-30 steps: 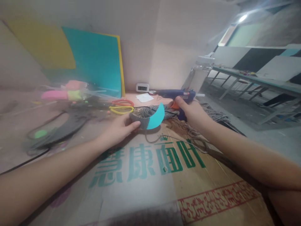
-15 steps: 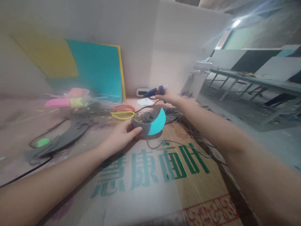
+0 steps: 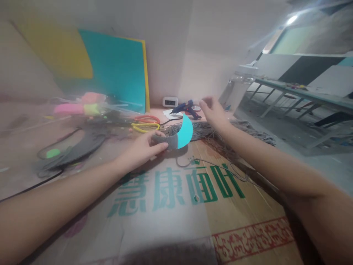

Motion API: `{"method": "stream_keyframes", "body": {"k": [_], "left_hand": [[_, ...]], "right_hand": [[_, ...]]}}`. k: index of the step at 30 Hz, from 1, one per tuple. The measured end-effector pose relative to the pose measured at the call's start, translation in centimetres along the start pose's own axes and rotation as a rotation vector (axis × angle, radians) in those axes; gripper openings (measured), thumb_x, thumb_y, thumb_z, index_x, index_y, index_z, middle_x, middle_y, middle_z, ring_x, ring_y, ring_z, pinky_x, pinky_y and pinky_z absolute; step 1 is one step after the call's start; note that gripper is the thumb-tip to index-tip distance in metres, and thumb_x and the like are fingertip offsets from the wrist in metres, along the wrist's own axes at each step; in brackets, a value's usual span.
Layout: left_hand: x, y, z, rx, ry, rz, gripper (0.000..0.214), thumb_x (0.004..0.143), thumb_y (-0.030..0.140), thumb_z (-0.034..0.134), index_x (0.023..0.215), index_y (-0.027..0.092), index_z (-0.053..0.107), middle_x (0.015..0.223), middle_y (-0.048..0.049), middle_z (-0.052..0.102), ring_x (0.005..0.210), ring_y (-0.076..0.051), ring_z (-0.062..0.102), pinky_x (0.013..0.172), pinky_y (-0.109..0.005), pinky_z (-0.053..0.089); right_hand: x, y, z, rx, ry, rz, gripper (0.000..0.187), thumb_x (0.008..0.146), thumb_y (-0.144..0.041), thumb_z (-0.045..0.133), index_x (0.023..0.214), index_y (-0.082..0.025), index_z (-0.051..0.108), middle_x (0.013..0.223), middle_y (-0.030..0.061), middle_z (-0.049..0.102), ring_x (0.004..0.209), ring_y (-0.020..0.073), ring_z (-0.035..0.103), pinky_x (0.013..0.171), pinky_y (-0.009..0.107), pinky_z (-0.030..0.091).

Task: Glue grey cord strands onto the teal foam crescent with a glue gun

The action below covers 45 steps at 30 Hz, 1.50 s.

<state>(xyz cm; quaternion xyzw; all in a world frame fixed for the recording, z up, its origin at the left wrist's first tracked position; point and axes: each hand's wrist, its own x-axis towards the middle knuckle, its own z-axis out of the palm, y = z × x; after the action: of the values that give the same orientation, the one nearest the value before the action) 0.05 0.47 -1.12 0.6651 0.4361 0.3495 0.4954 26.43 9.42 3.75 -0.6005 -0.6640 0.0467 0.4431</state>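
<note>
My left hand point(image 3: 150, 149) pinches a flat crescent-shaped piece point(image 3: 185, 131) between thumb and fingers. Its held end is wrapped in grey cord, while the free tip is bare turquoise. Farther back, a dark blue glue gun point(image 3: 188, 107) rests on its stand, nozzle to the left. My right hand point(image 3: 213, 110) is at the gun's rear, fingers closed around the end of a pale glue stick point(image 3: 196, 102); the fingertips are partly blurred. Behind the crescent lies a heap of grey cord point(image 3: 204, 131), and one strand loops forward over the cardboard point(image 3: 171, 228).
Scissors with orange and yellow handles point(image 3: 145, 127) lie left of the cord. A small digital clock point(image 3: 170, 101) stands by the wall. A grey wrapped piece point(image 3: 79, 154) lies at left, and a clear jar point(image 3: 239, 90) stands at right. Turquoise and yellow sheets point(image 3: 118, 70) lean behind.
My right hand has let go of the glue gun's body and shifted right to the glue stick. The left hand still holds the crescent, now tilted slightly more upright. The view has shifted a little.
</note>
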Motion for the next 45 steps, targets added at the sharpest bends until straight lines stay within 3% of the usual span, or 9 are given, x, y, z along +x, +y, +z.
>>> {"method": "stream_keyframes", "body": {"k": [3, 9, 15, 20, 26, 30, 36, 40, 45], "left_hand": [[0.0, 0.2, -0.1, -0.067, 0.003, 0.0, 0.019, 0.078, 0.029, 0.063, 0.087, 0.02, 0.049, 0.071, -0.0003, 0.07, 0.063, -0.015, 0.064, 0.057, -0.023, 0.046], [-0.1, 0.4, -0.1, -0.063, 0.015, 0.0, 0.014, 0.075, 0.021, 0.061, 0.086, 0.02, 0.052, 0.066, 0.0011, 0.068, 0.063, -0.015, 0.064, 0.059, -0.024, 0.048], [-0.6, 0.6, 0.4, -0.094, -0.003, -0.058, 0.018, 0.077, 0.03, 0.065, 0.091, 0.02, 0.058, 0.07, 0.0, 0.067, 0.068, -0.017, 0.065, 0.058, -0.025, 0.05], [-0.5, 0.5, 0.1, 0.149, 0.01, 0.001, 0.031, 0.077, 0.047, 0.068, 0.089, 0.018, 0.065, 0.074, -0.0021, 0.068, 0.064, -0.016, 0.063, 0.055, -0.024, 0.047], [-0.7, 0.8, -0.2, 0.106, 0.155, -0.061, 0.036, 0.077, 0.053, 0.067, 0.089, 0.02, 0.059, 0.067, -0.001, 0.069, 0.057, -0.016, 0.063, 0.048, -0.022, 0.045], [-0.7, 0.8, -0.1, 0.104, 0.165, -0.011, 0.035, 0.077, 0.052, 0.067, 0.089, 0.02, 0.058, 0.072, -0.0017, 0.071, 0.063, -0.018, 0.065, 0.051, -0.023, 0.047], [-0.5, 0.9, 0.0, 0.153, 0.183, 0.05, 0.032, 0.08, 0.048, 0.065, 0.093, 0.02, 0.057, 0.072, -0.0005, 0.069, 0.067, -0.018, 0.064, 0.055, -0.024, 0.046], [-0.4, 0.8, -0.1, 0.147, 0.213, 0.056, 0.031, 0.079, 0.047, 0.066, 0.092, 0.02, 0.056, 0.071, 0.0, 0.068, 0.065, -0.017, 0.063, 0.056, -0.024, 0.046], [-0.5, 0.9, 0.0, 0.153, 0.193, 0.008, 0.031, 0.078, 0.048, 0.065, 0.089, 0.021, 0.055, 0.069, 0.0008, 0.067, 0.059, -0.016, 0.061, 0.052, -0.024, 0.045]], "right_hand": [[-4.4, -2.1, -1.9, 0.1, -0.091, -0.184, 0.031, 0.096, -0.043, 0.043, 0.078, -0.02, 0.054, 0.078, 0.0028, 0.06, 0.079, 0.0162, 0.057, 0.078, 0.031, 0.045], [-9.8, -3.1, -1.6, 0.398, -0.373, -0.157, 0.032, 0.094, -0.05, 0.044, 0.086, -0.021, 0.054, 0.077, 0.0007, 0.06, 0.074, 0.0145, 0.057, 0.071, 0.028, 0.046], [-10.5, -2.9, -1.0, 0.444, -0.483, -0.045, 0.02, 0.088, -0.037, 0.056, 0.079, -0.019, 0.056, 0.072, -0.0006, 0.063, 0.066, 0.0126, 0.057, 0.065, 0.026, 0.046], [-10.8, -3.3, -1.2, 0.521, -0.504, 0.057, 0.025, 0.089, -0.04, 0.056, 0.076, -0.019, 0.056, 0.068, -0.0011, 0.064, 0.059, 0.011, 0.057, 0.058, 0.023, 0.046], [-10.7, -3.0, -0.8, 0.518, -0.632, 0.071, 0.034, 0.091, -0.049, 0.051, 0.092, -0.018, 0.063, 0.081, 0.0013, 0.069, 0.049, 0.006, 0.047, 0.047, 0.02, 0.041], [-11.1, -3.7, -0.9, 0.609, -0.766, 0.26, 0.027, 0.088, -0.038, 0.059, 0.106, -0.019, 0.061, 0.056, -0.0052, 0.059, 0.04, 0.0071, 0.047, 0.038, 0.019, 0.036], [-11.8, -4.1, -0.6, 0.881, -0.857, 0.433, 0.031, 0.082, -0.025, 0.064, 0.11, -0.019, 0.052, 0.076, 0.0005, 0.069, 0.053, 0.0109, 0.062, 0.049, 0.025, 0.053], [-11.7, -3.6, -0.8, 0.611, -0.728, 0.209, 0.012, 0.089, -0.03, 0.055, 0.096, -0.02, 0.055, 0.061, -0.0044, 0.059, 0.052, 0.0096, 0.056, 0.048, 0.022, 0.046], [-11.9, -3.3, -1.4, 0.08, -0.541, -0.458, 0.012, 0.091, -0.027, 0.054, 0.093, -0.02, 0.064, 0.084, 0.0023, 0.068, 0.073, 0.0132, 0.06, 0.068, 0.027, 0.047]]}}
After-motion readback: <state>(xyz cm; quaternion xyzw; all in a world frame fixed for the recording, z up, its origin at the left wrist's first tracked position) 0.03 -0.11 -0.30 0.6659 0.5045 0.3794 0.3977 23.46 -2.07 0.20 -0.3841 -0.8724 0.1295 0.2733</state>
